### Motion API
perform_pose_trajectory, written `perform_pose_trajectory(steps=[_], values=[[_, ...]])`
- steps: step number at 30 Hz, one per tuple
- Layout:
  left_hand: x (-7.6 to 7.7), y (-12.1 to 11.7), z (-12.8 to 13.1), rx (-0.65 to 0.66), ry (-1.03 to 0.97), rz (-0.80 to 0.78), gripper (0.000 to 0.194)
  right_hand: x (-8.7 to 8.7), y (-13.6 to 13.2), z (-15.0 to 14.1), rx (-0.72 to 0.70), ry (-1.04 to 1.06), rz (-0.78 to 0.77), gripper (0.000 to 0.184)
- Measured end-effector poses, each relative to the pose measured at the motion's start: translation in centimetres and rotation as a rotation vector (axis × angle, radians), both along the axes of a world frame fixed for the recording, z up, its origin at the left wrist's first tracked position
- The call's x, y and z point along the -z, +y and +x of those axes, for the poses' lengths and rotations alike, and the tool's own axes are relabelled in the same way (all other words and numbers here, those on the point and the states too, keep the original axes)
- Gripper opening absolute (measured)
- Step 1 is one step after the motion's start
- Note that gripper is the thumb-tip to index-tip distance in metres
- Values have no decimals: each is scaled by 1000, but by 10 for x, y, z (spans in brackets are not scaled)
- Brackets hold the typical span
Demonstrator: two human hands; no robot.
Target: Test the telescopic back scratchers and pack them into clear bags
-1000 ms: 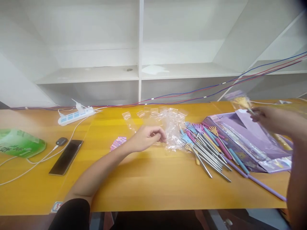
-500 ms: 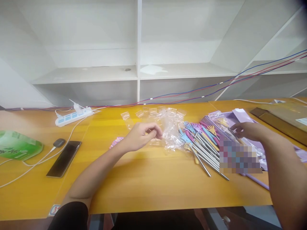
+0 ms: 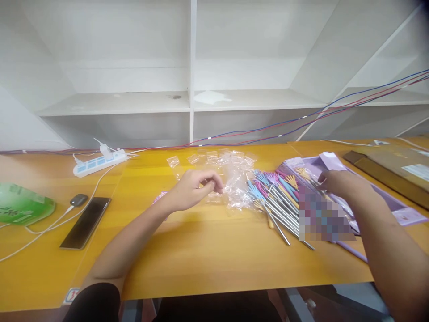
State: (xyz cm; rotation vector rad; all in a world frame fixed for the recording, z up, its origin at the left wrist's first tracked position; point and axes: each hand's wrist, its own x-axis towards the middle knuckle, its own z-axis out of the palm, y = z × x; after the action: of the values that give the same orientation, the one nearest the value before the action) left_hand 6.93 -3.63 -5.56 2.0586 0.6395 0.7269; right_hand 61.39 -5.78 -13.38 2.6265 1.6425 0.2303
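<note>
My left hand (image 3: 196,190) hovers over the table by a heap of clear plastic bags (image 3: 236,179), its fingers loosely curled against the thumb with nothing visible in them. Behind its wrist, small pink printed cards (image 3: 159,197) are partly hidden. My right hand (image 3: 337,182) is in the purple box (image 3: 385,192), fingers closed at the rod of a bagged back scratcher (image 3: 303,172) with a yellow hand-shaped head. Several loose back scratchers (image 3: 281,205) with metal rods and blue, pink, purple and yellow heads lie between the bags and the box.
On the left are a power strip (image 3: 100,163), a black phone (image 3: 85,223), a charging cable with a small black device (image 3: 78,200) and a green bag (image 3: 25,203). A cardboard box (image 3: 395,172) stands at right. White shelves (image 3: 134,103) and strung wires run behind.
My right hand has brought the bagged yellow back scratcher from above the box's right side down and leftward into the box. My left hand keeps its curled pose, almost still.
</note>
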Motion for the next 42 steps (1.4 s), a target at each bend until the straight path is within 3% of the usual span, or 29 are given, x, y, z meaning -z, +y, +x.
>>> perform_pose_trajectory(steps=[2, 4, 6, 10, 18, 30, 35, 42], values=[[-1, 0, -1, -1, 0, 8, 24, -7, -4, -18, 21, 16, -95, 22], [-1, 1, -2, 1, 0, 13, 24, -8, -5, -43, -42, 51, -141, 34], [0, 1, -2, 2, 2, 17, 24, -2, -3, -68, -123, 111, -199, 46], [-1, 0, -2, 1, 27, 37, 23, 19, 2, -100, -211, 178, -283, 38], [-8, -3, -3, 9, 43, 67, 24, 36, -6, -97, -196, 165, -222, 25], [-7, -5, -2, 14, 89, 58, 25, 58, -16, -99, -178, 140, -38, 33], [-8, -5, -2, 16, 92, 61, 25, 60, -26, -105, -215, 171, 81, 44], [-9, -6, -2, 23, 108, 77, 25, 62, -28, -100, -212, 248, 86, 39]])
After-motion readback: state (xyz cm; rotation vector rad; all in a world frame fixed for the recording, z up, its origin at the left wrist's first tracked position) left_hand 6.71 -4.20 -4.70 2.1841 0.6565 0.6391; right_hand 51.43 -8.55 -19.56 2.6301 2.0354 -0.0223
